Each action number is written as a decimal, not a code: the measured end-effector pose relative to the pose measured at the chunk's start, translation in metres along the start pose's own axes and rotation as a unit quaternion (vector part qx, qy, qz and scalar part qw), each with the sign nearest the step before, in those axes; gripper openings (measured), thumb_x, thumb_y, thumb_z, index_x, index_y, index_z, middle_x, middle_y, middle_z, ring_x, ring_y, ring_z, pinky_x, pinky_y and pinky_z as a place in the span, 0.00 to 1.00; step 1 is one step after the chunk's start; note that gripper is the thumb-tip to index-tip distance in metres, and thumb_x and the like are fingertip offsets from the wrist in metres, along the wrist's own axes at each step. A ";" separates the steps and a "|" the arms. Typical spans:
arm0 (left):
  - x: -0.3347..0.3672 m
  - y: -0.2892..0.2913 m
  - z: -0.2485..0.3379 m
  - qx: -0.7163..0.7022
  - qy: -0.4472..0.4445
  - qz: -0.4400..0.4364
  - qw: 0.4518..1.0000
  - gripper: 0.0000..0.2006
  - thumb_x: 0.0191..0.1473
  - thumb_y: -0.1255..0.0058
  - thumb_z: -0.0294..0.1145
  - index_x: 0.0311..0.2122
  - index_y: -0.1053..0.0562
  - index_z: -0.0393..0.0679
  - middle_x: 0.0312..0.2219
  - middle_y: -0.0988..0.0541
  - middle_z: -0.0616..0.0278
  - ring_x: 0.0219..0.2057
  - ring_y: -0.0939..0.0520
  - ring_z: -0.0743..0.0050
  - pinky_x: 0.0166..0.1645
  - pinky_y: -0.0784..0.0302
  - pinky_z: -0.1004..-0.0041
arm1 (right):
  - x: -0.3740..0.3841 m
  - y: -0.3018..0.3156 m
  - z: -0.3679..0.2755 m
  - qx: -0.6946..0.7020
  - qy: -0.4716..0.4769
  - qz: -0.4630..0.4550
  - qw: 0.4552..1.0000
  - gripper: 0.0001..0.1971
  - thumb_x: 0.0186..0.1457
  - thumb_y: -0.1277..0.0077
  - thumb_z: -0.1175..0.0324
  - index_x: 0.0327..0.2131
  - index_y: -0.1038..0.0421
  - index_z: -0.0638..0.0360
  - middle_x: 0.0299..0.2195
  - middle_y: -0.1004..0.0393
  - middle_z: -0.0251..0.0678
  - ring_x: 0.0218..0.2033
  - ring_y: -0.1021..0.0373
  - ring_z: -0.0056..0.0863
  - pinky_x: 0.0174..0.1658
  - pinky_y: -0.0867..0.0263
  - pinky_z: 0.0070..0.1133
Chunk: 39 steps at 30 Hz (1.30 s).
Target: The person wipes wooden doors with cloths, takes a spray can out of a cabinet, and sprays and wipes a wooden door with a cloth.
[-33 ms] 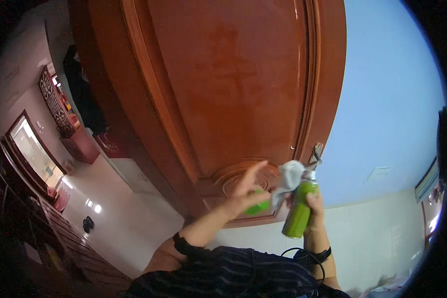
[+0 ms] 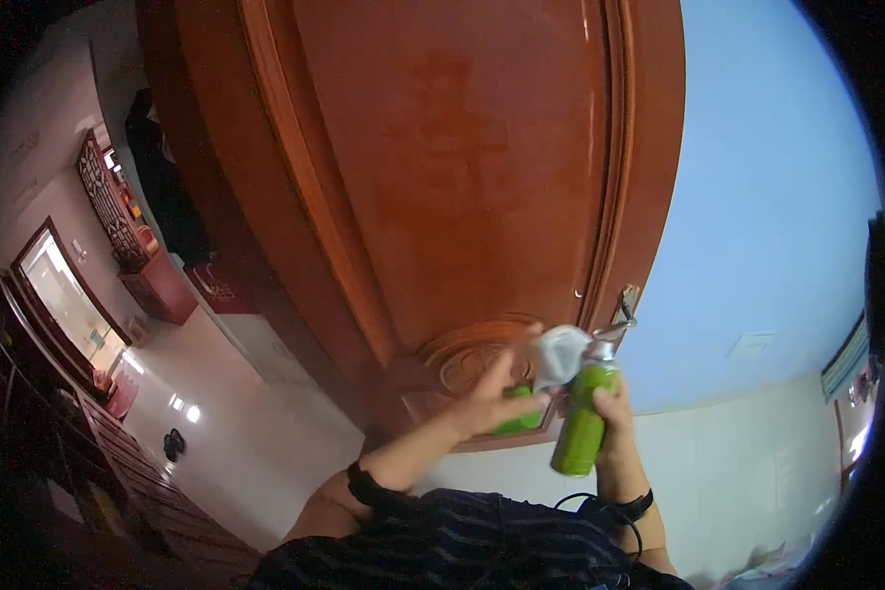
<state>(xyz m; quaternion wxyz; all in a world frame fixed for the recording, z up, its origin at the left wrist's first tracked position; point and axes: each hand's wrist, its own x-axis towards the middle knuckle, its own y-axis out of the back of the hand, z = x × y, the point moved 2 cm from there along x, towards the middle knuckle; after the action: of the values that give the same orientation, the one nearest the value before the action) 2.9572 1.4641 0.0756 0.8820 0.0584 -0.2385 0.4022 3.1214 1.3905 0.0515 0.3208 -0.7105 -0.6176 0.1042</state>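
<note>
Head view: two hands, spray bottle and cloth at a wooden door.
Right hand (image 2: 615, 418) closed round green spray bottle (image 2: 582, 425); left hand (image 2: 492, 393) pinches white cloth (image 2: 559, 354) beside the bottle's nozzle, before carved door (image 2: 462, 177).

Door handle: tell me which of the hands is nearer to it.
Right. The right hand, gripping a green spray bottle, sits just below the metal door handle. The left hand, holding a white cloth, is farther left, against the wooden door.
</note>
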 end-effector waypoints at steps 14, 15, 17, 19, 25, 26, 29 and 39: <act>0.018 -0.022 -0.035 0.323 -0.161 0.066 0.930 0.15 0.61 0.57 0.31 0.51 0.35 0.37 0.54 0.34 0.55 0.54 0.32 0.66 0.58 0.39 0.68 | 0.003 -0.002 0.025 0.108 -0.040 -0.077 0.990 0.41 0.33 0.39 0.54 0.54 0.41 0.54 0.49 0.36 0.38 0.43 0.34 0.31 0.46 0.34 0.28; 0.019 -0.023 -0.035 0.325 -0.162 0.068 0.929 0.15 0.61 0.57 0.31 0.51 0.35 0.37 0.54 0.34 0.55 0.54 0.32 0.66 0.58 0.39 0.68 | 0.005 0.006 0.026 0.114 -0.067 -0.093 0.987 0.39 0.36 0.40 0.52 0.53 0.42 0.53 0.44 0.34 0.35 0.44 0.35 0.32 0.45 0.33 0.28; 0.022 -0.025 -0.033 0.114 -0.081 0.023 0.990 0.15 0.62 0.58 0.31 0.51 0.35 0.38 0.54 0.32 0.56 0.55 0.32 0.67 0.60 0.40 0.68 | 0.007 0.007 0.027 0.167 -0.066 -0.068 0.981 0.38 0.37 0.41 0.53 0.54 0.41 0.55 0.46 0.34 0.37 0.45 0.34 0.33 0.48 0.35 0.29; 0.023 -0.017 -0.035 0.072 -0.041 0.034 0.996 0.15 0.62 0.57 0.32 0.51 0.35 0.38 0.52 0.30 0.57 0.54 0.31 0.68 0.59 0.39 0.69 | 0.010 0.017 0.035 0.236 -0.072 -0.005 0.969 0.34 0.41 0.44 0.54 0.53 0.39 0.55 0.48 0.33 0.41 0.45 0.33 0.35 0.49 0.34 0.31; 0.058 0.048 0.001 0.087 -0.064 0.225 0.968 0.11 0.61 0.55 0.32 0.46 0.31 0.41 0.44 0.24 0.60 0.48 0.26 0.71 0.54 0.32 0.69 | 0.023 0.048 0.041 0.229 -0.041 0.005 0.972 0.31 0.44 0.45 0.55 0.52 0.38 0.56 0.44 0.30 0.43 0.40 0.31 0.33 0.41 0.29 0.28; 0.069 0.068 0.015 0.112 -0.069 0.260 0.957 0.10 0.60 0.53 0.31 0.45 0.30 0.42 0.42 0.23 0.61 0.47 0.26 0.72 0.53 0.32 0.69 | 0.025 0.055 0.038 0.241 -0.007 0.016 0.970 0.30 0.44 0.46 0.55 0.51 0.38 0.56 0.44 0.30 0.43 0.40 0.31 0.32 0.41 0.29 0.28; 0.096 0.110 0.095 0.252 -0.271 0.409 0.834 0.12 0.53 0.45 0.26 0.43 0.30 0.42 0.40 0.25 0.63 0.44 0.26 0.71 0.51 0.31 0.70 | 0.026 0.081 0.023 0.235 0.052 0.043 0.970 0.28 0.47 0.46 0.56 0.51 0.39 0.57 0.42 0.31 0.41 0.39 0.30 0.30 0.43 0.29 0.28; 0.200 0.176 0.238 0.414 -0.526 0.418 0.614 0.15 0.43 0.42 0.18 0.38 0.29 0.41 0.41 0.27 0.60 0.40 0.23 0.68 0.44 0.27 0.71 | 0.030 0.102 0.008 0.156 0.165 0.111 0.967 0.28 0.51 0.48 0.56 0.53 0.40 0.58 0.41 0.32 0.40 0.39 0.30 0.28 0.42 0.28 0.24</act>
<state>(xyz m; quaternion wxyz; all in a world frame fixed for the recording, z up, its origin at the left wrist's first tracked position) 2.8507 1.6485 0.3632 0.2242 0.5123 -0.4684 0.6840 3.2059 1.4184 -0.0067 0.5118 -0.7230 -0.4494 0.1151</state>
